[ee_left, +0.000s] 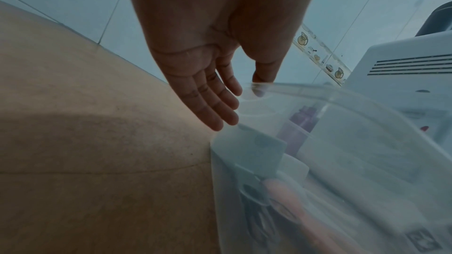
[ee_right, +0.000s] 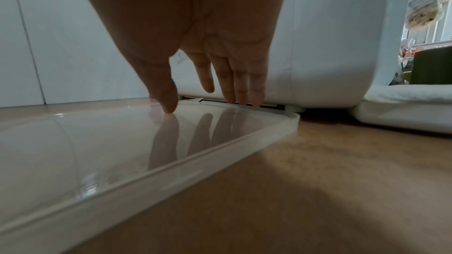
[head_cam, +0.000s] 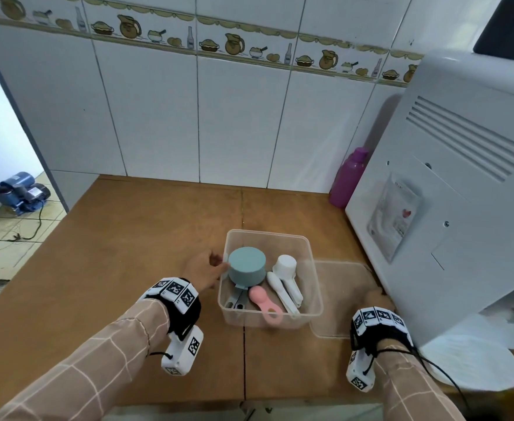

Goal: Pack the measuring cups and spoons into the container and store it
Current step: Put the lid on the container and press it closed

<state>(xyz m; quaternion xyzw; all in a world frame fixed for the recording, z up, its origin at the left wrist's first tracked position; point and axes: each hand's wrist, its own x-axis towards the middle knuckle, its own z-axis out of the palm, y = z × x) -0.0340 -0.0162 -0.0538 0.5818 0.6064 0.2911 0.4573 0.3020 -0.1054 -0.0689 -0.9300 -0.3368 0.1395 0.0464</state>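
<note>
Left hand (head_cam: 203,271) fingers straight, flat against container (head_cam: 310,317) left wall. Right hand (head_cam: 376,298) fingers spread, tips on lid (head_cam: 337,299) right of container. Cups inside.

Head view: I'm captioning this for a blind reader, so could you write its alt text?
A clear plastic container on a wooden counter holds a teal measuring cup, a white scoop, and pink and white spoons. The left hand touches its left wall; the right hand rests on the clear lid lying beside it.
</note>
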